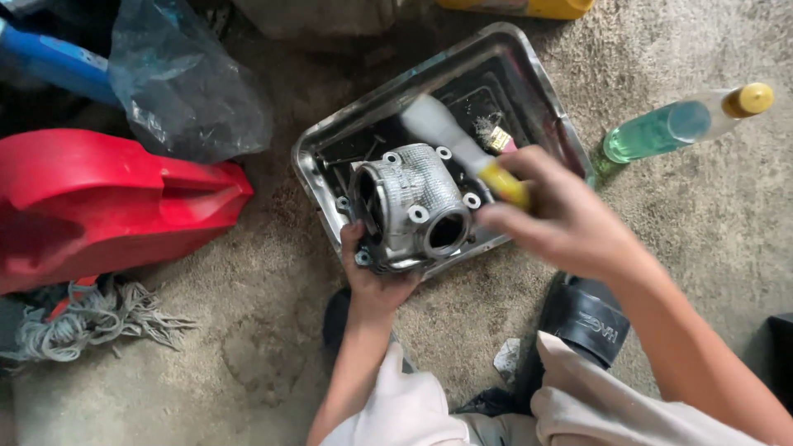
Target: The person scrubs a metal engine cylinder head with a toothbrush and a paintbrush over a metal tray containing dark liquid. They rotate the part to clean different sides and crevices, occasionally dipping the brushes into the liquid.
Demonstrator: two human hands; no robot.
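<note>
My left hand (369, 277) grips the lower edge of a grey metal engine cylinder (410, 205) and holds it over the near rim of a steel tray (322, 142). My right hand (562, 219) is closed around the yellow handle of a brush (462, 149). The brush is motion-blurred and its pale head lies just above the cylinder's finned top. The cylinder's round bore faces toward me, with several bolt holes around it.
The tray holds dark liquid and small parts. A bottle of green liquid with a yellow cap (686, 122) lies at the right. A red plastic cover (99, 202), a clear bag (182, 83) and a rope bundle (91, 318) lie at the left. A black sandal (588, 318) rests near my knee.
</note>
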